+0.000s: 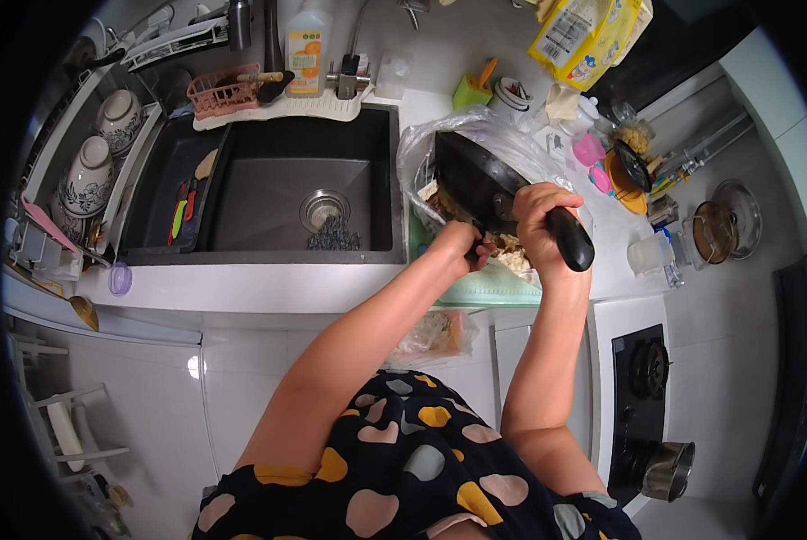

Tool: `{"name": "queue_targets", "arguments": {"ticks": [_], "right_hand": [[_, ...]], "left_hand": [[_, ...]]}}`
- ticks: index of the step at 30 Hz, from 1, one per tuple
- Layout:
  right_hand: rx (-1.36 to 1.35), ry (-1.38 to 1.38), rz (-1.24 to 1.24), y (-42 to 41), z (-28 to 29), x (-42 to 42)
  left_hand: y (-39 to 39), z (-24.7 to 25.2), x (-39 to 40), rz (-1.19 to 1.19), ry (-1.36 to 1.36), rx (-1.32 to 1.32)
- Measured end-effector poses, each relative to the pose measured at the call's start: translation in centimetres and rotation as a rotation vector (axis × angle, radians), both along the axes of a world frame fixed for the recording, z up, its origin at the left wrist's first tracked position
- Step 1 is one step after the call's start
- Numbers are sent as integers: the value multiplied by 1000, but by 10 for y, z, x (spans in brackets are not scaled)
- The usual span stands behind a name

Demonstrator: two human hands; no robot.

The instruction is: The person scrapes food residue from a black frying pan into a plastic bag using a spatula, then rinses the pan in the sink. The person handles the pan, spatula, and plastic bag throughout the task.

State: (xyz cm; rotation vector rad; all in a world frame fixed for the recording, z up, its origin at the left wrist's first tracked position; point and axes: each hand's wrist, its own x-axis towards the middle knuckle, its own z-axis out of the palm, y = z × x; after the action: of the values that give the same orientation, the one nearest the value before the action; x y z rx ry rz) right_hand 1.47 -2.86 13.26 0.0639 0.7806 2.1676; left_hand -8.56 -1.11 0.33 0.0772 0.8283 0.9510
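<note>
My right hand point(542, 216) is wrapped around the black handle point(571, 239) of a dark frying pan point(488, 172). The pan is tilted on its side over a clear plastic bag point(422, 145), whose mouth is spread wide. Brown and pale food scraps point(513, 255) show below the pan. Close to the pan's lower edge, my left hand point(459, 246) grips a dark handle point(474, 254); the far end of that tool is hidden by the pan. Beneath lies a light green mat point(491, 291).
Left of the bag is a dark sink point(262, 202) with a steel-wool scrubber point(335, 234) near its drain. A dish rack point(133, 169) holds patterned bowls. Jars and a plastic jug point(650, 254) stand on the right, and a gas hob point(636, 405) bears a steel pot point(666, 470).
</note>
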Motion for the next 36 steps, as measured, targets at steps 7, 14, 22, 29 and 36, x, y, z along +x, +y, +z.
{"name": "queue_targets", "arguments": {"ticks": [7, 14, 22, 29, 36], "right_hand": [[186, -264, -1, 11, 2, 2], [379, -518, 205, 7, -3, 4], [280, -354, 215, 2, -3, 35], [297, -291, 146, -8, -6, 66], [281, -222, 83, -18, -13, 81]], "left_hand": [[-26, 3, -11, -206, 113, 155], [-23, 23, -31, -219, 268, 262], [-19, 30, -64, -142, 642, 320], [-4, 49, -85, -319, 908, 419], [9, 73, -81, -383, 912, 431]]}}
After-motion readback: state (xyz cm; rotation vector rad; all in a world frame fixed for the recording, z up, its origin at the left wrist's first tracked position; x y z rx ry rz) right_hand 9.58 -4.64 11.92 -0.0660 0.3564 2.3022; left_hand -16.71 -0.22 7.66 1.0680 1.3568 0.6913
